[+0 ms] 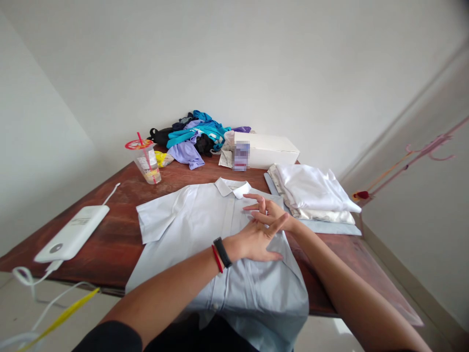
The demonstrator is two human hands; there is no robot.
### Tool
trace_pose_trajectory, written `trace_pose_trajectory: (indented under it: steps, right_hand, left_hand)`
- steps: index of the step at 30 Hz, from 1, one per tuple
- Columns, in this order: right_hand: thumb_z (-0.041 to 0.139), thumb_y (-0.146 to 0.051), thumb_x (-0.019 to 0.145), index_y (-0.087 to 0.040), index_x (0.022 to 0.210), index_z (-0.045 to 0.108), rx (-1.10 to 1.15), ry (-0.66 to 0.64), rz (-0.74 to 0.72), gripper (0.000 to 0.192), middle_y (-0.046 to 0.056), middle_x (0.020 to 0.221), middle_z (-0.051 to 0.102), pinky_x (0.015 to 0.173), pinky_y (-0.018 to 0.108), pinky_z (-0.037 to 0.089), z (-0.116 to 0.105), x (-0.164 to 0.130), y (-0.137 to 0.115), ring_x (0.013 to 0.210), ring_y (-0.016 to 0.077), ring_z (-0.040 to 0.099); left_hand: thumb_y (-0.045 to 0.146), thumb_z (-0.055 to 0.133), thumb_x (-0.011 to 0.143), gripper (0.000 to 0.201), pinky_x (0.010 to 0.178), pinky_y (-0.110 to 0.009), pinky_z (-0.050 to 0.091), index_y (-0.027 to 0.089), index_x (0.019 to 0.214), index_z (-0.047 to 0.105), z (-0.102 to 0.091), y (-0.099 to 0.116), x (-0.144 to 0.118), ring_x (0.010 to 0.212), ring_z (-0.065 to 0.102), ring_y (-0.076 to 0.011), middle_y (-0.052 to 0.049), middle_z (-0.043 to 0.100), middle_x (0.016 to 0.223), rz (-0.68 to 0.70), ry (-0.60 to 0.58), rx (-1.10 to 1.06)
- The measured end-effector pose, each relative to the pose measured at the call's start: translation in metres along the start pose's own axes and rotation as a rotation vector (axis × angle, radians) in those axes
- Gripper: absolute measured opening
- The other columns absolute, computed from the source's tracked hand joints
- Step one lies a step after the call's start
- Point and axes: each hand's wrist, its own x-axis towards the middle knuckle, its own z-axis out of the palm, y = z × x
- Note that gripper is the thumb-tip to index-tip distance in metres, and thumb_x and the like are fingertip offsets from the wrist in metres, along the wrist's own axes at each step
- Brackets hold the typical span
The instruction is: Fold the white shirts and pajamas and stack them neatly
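Note:
A light-grey short-sleeved shirt [190, 234] lies front up on the wooden table, collar pointing away and lower end hanging over the near edge. My left hand [258, 239], with a black band and a red cord at the wrist, rests over the right part of the shirt front, fingers spread. Just beyond it, my right hand [269, 209] lies by the shirt's right shoulder, its fingers stretched out to the left. The two hands overlap, and the left one partly hides the right. No cloth is pinched in either. The shirt's right sleeve is not seen spread out.
Folded clothes [315, 195] are stacked at the right. A white box [271, 149] and a heap of clothes [200, 134] stand along the wall. At the left are a plastic cup [147, 164] with a straw and a white power bank [73, 234] with cables on the table [120, 195].

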Motion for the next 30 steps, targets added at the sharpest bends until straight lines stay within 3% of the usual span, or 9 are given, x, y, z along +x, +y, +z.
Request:
trace_pose_trajectory:
  steps: [3,6,12,16,21,25,30]
  right_hand:
    - [0.067,-0.025,0.089,-0.021,0.151,0.044,0.007,-0.013,0.01,0.066,0.014,0.123,0.077,0.081,0.041,0.063,0.001,-0.001,-0.006,0.092,0.0257,0.078]
    - [0.066,-0.023,0.088,-0.021,0.146,0.049,0.002,0.008,-0.004,0.061,0.013,0.118,0.078,0.081,0.04,0.062,0.003,-0.001,-0.009,0.095,0.026,0.078]
    - [0.067,-0.032,0.089,-0.018,0.127,0.064,-0.159,0.234,-0.013,0.04,0.015,0.113,0.078,0.089,0.047,0.061,0.002,0.004,-0.002,0.101,0.0308,0.076]
    - [0.061,-0.042,0.095,-0.022,0.107,0.074,-0.265,0.336,-0.116,0.027,0.014,0.122,0.074,0.099,0.043,0.055,-0.001,0.008,0.004,0.115,0.0312,0.07]
    - [0.049,-0.046,0.101,-0.021,0.101,0.075,-0.302,0.34,-0.132,0.036,0.013,0.115,0.074,0.099,0.041,0.054,0.0,0.01,0.011,0.109,0.0279,0.07]
    - [0.04,-0.046,0.104,-0.02,0.096,0.075,-0.319,0.33,-0.132,0.044,0.012,0.105,0.075,0.095,0.04,0.055,0.002,0.009,0.015,0.101,0.0275,0.07]
    - [0.028,-0.056,0.107,-0.019,0.093,0.077,-0.243,0.29,-0.077,0.063,0.012,0.094,0.074,0.083,0.038,0.054,0.002,0.007,0.018,0.087,0.0256,0.069]
  left_hand:
    - [0.051,0.078,0.084,0.134,0.118,-0.062,0.031,0.024,0.161,-0.028,0.003,-0.005,-0.001,0.152,0.03,-0.0439,-0.023,0.04,0.162,0.014,-0.072,0.036]
    - [0.05,0.077,0.086,0.13,0.119,-0.059,0.033,0.028,0.162,-0.027,0.001,-0.005,-0.002,0.153,0.031,-0.0405,-0.019,0.041,0.163,-0.001,-0.059,0.058]
    - [0.047,0.077,0.086,0.116,0.114,-0.059,0.039,0.026,0.167,-0.004,-0.01,-0.004,0.001,0.145,0.044,-0.0413,-0.022,0.043,0.16,-0.018,0.018,0.084]
    - [0.04,0.075,0.089,0.104,0.11,-0.053,0.046,0.029,0.167,0.007,-0.019,-0.001,0.005,0.14,0.052,-0.0397,-0.022,0.024,0.169,-0.018,0.093,0.038]
    - [0.037,0.069,0.095,0.088,0.111,-0.049,0.047,0.032,0.166,0.018,-0.025,0.005,0.005,0.146,0.046,-0.0385,-0.018,0.002,0.174,-0.067,0.136,0.029]
    - [0.037,0.069,0.094,0.092,0.106,-0.05,0.051,0.035,0.166,0.011,-0.028,0.009,0.003,0.142,0.05,-0.0385,-0.017,0.007,0.174,-0.129,0.087,0.044]
    - [0.046,0.065,0.093,0.099,0.096,-0.052,0.055,0.033,0.167,0.001,-0.048,0.022,-0.003,0.131,0.059,-0.0427,-0.022,0.02,0.17,-0.243,-0.093,0.127]
